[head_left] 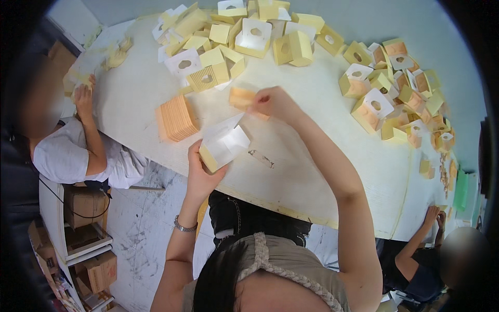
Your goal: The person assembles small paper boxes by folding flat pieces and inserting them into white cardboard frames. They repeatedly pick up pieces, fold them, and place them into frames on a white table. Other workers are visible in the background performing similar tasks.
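Observation:
My left hand [204,171] grips a small paper box [224,148], pale yellow outside and white inside, its lid flap raised. Just beyond it, my right hand [275,106] reaches in with curled fingers, smeared by motion. Its fingertips overlap a light orange card piece [241,98]; whether they hold it cannot be made out. Left of the box stands a stack of ridged orange card pieces [178,118], apart from both hands.
Yellow boxes with cut-out holes [253,37] are heaped along the table's far side. Another pile, with orange inserts [375,106], lies to the right. Other people work at the left and right ends, one person's hand [83,99] on yellow pieces. Shelves with cartons [86,205] stand lower left.

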Action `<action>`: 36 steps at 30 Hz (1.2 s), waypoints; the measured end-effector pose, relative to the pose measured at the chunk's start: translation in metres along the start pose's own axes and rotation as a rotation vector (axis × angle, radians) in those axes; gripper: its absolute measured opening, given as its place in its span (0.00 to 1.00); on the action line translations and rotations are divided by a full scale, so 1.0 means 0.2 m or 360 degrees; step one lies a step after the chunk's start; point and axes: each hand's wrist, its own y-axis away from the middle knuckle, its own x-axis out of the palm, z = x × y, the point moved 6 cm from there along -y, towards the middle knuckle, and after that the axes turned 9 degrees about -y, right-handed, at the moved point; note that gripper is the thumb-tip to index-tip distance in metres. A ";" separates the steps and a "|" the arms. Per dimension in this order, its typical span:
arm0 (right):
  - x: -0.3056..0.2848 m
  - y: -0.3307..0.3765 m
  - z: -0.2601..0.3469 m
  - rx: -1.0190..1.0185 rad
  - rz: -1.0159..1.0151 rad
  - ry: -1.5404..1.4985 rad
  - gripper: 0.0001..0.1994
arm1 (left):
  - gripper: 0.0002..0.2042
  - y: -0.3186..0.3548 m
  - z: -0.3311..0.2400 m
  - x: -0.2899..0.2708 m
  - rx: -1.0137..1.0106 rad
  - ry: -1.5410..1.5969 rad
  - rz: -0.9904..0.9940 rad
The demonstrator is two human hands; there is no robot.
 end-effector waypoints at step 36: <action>-0.09 0.70 0.06 -0.1182 0.0418 0.1466 0.24 | 0.39 -0.23 -0.20 0.43 0.0230 -0.0681 0.0325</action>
